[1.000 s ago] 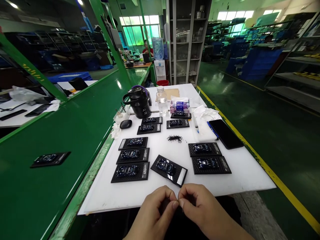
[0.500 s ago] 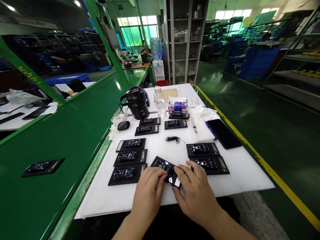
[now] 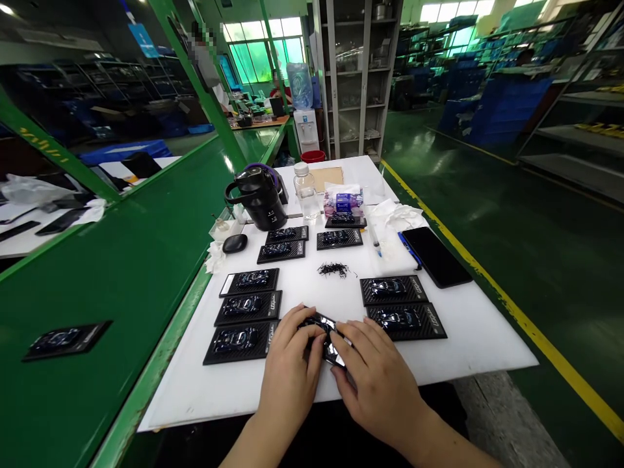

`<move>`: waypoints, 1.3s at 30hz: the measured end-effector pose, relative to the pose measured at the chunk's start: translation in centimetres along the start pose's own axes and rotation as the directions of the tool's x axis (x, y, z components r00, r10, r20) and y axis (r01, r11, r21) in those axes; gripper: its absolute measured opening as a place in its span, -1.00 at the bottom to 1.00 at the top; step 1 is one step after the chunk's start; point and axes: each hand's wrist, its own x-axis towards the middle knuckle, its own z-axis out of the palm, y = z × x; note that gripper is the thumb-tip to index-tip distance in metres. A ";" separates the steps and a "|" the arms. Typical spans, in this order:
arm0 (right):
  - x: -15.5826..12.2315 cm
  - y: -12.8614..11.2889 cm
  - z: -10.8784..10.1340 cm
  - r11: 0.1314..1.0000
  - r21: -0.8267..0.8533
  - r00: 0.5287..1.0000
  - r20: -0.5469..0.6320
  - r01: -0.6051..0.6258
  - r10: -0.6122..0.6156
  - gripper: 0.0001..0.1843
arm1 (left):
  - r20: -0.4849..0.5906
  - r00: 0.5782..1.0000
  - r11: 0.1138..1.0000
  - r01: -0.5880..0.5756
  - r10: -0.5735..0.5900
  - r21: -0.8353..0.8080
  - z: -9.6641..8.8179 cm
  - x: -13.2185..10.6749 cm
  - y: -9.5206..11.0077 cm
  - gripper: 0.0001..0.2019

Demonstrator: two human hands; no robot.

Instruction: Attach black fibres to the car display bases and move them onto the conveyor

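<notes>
A dark glossy model car (image 3: 320,320) on a black display base lies at an angle near the front of the white table, partly covered by my fingers. My left hand (image 3: 291,364) is closed on its left side, with thumb and index finger bent close together over the car. Whether a tiny part sits between those fingertips is hidden. My right hand (image 3: 375,370) grips the near right end of the base, fingers on top and thumb at the front edge. Just beyond lies a small heap of thin black bits (image 3: 334,269).
Several more model cars on bases stand around, such as one at left (image 3: 237,340) and one at right (image 3: 398,318). Behind are a black jug (image 3: 263,207), a clear bottle (image 3: 306,195) and a syringe (image 3: 375,240). A phone (image 3: 436,256) lies at right.
My left fingers have shifted forward and stretched further over the car's left side. My right fingers have spread over its right end. The view has moved slightly.
</notes>
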 end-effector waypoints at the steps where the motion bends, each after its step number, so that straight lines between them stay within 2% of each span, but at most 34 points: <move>1: 0.0 0.0 0.0 1.000 0.002 1.000 0.002 0.002 -0.002 -0.59 | -0.007 1.000 1.000 0.011 -0.011 -0.003 0.0 0.0 0.1 -0.85; 7: 0.2 0.0 -0.1 1.000 0.007 0.999 0.018 0.028 -0.028 -0.58 | 0.007 0.992 0.992 0.126 -0.125 -0.032 0.0 0.6 0.3 -0.89; 13: 0.2 -0.1 -0.2 0.999 -0.002 0.999 0.036 0.035 -0.035 -0.58 | 0.036 0.983 0.977 0.185 -0.182 -0.102 0.1 0.8 0.3 -0.90; 16: 0.2 0.0 -0.1 0.998 -0.020 0.997 0.049 0.058 -0.056 -0.58 | 0.032 0.977 0.969 0.215 -0.213 -0.118 0.0 0.9 0.3 -0.98; 21: 0.4 0.1 -0.2 0.993 -0.065 0.994 0.055 0.100 -0.096 -0.56 | 0.045 0.965 0.954 0.261 -0.257 -0.144 0.1 1.2 0.2 -0.72; 29: 1.2 0.4 -0.6 0.977 -0.118 0.978 0.130 0.180 -0.164 -0.55 | 0.134 0.916 0.903 0.397 -0.378 -0.165 -0.1 1.9 0.2 -0.60; 33: 1.0 0.6 -0.3 0.979 -0.141 0.987 0.081 0.150 -0.140 -0.55 | 0.160 0.894 0.882 0.441 -0.418 -0.163 -0.2 2.0 0.3 -0.56; 39: 0.1 -0.1 -0.1 0.988 -0.131 0.995 0.068 0.081 -0.073 -0.49 | 0.207 0.889 0.882 0.443 -0.409 -0.159 -0.6 1.8 0.4 -0.56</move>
